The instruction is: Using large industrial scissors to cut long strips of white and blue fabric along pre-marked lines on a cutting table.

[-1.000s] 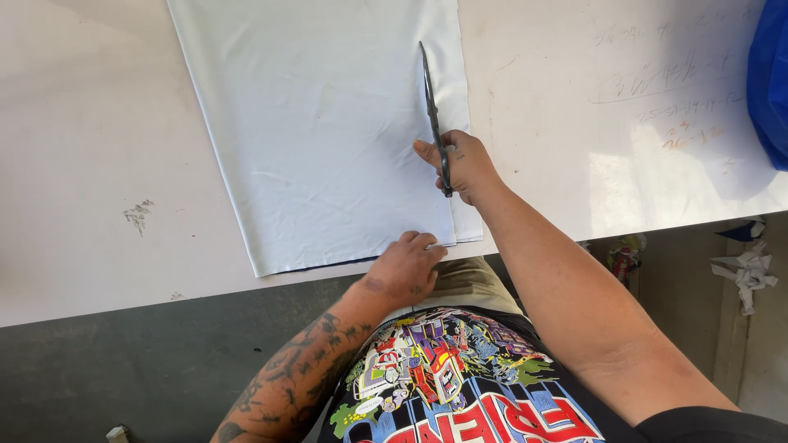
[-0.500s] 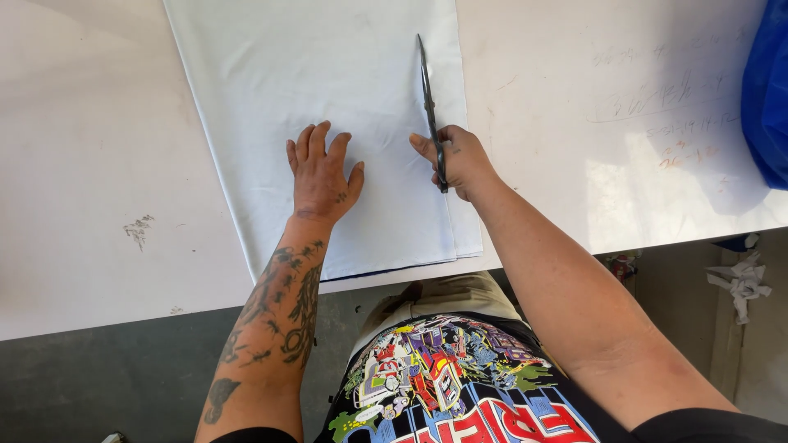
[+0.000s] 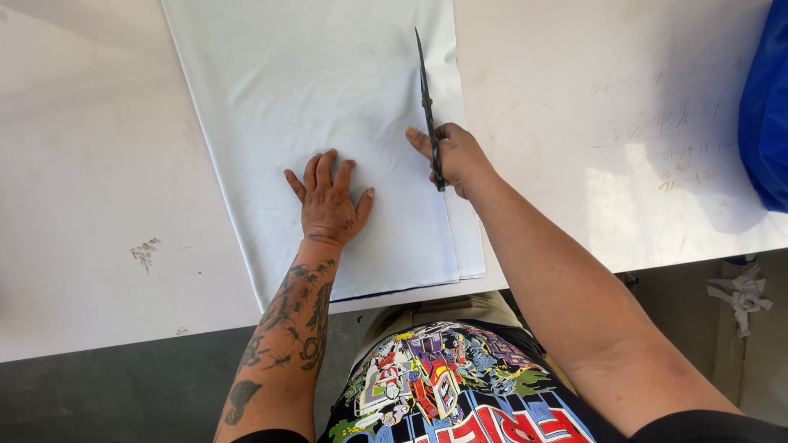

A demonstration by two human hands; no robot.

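Nearest the body, the white cloth (image 3: 328, 107) lies flat on the pale table (image 3: 82, 246), its near edge just short of the table's front edge. On that cloth the left hand (image 3: 328, 203) rests palm down, fingers spread, pressing the fabric flat a little in from the near edge. To the right of it, the right hand (image 3: 456, 157) is closed around the handles of a pair of dark scissors (image 3: 427, 98), whose blades point away from the body along a line close to the cloth's right edge.

Judging by this, the step in hand is a long cut up the right side of the cloth: a narrow strip already seems parted from the main piece near the front edge. The next move likely calls for the blades to run straight while the flat hand keeps the cloth from creeping.

Whether the blades are open or closed is hard to tell, since they show edge-on as one thin line. The scissor handles are hidden inside the fist. Beyond the cloth's right edge, a blue thing (image 3: 767, 115) is cut off at the frame, and the cloth's far end runs out of view.
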